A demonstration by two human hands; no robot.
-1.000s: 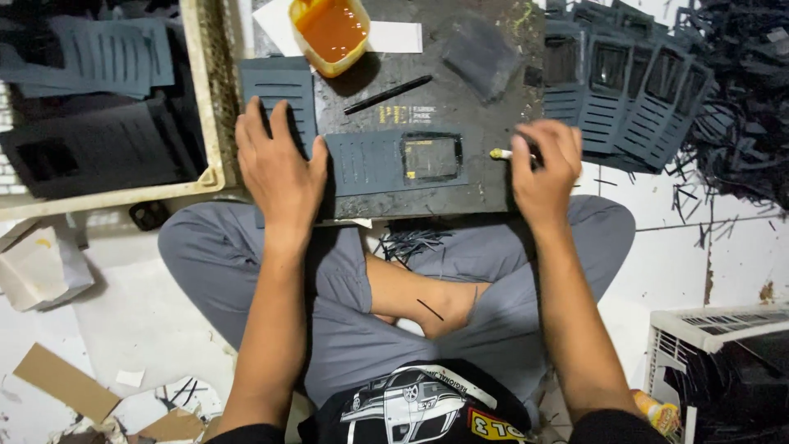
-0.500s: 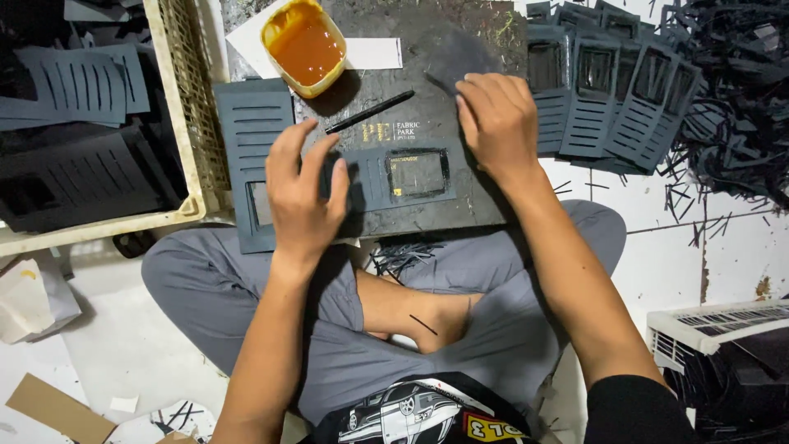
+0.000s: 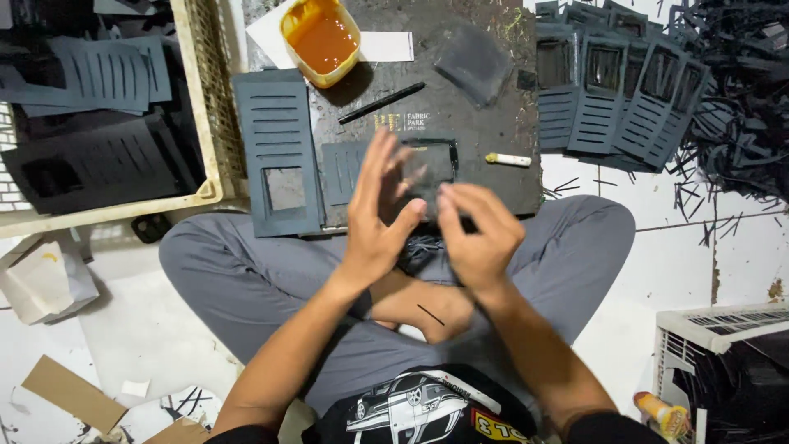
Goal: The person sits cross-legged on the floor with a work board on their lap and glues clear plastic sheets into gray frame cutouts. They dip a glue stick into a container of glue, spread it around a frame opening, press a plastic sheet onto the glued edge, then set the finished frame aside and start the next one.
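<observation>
The slotted dark piece [image 3: 386, 168] with a rectangular window lies on the dark work board [image 3: 460, 107], near the board's front edge. Most of it is hidden behind the two hands, so only its left slotted part and the top rim of the window show. Both hands are motion-blurred, and whether anything small sits between them cannot be made out.

The left hand [image 3: 378, 214] is raised over that piece, palm turned inward, its fingers [image 3: 380, 160] spread wide and pointing away from the body; they hold nothing that can be seen. The right hand [image 3: 479, 234] is just beside it, back toward the camera, fingers [image 3: 450, 201] curled narrowly toward the left thumb, nearly touching it. Whether they pinch something cannot be told.

On the board's left edge a second slotted panel [image 3: 275, 148] with a square cut-out hangs partly off the board. At the board's far side stand a yellow tub of orange glue [image 3: 320, 37] and a white paper strip [image 3: 386, 45]; a black stick [image 3: 382, 103] lies in the middle, a dark square pad [image 3: 475, 64] to the right, and a small pale tube [image 3: 508, 159] near the right edge. Right of the board, a fanned stack of panels [image 3: 616, 90] is cut off at the top. Left of the board is a cream crate [image 3: 209, 115] of dark sheets.
</observation>
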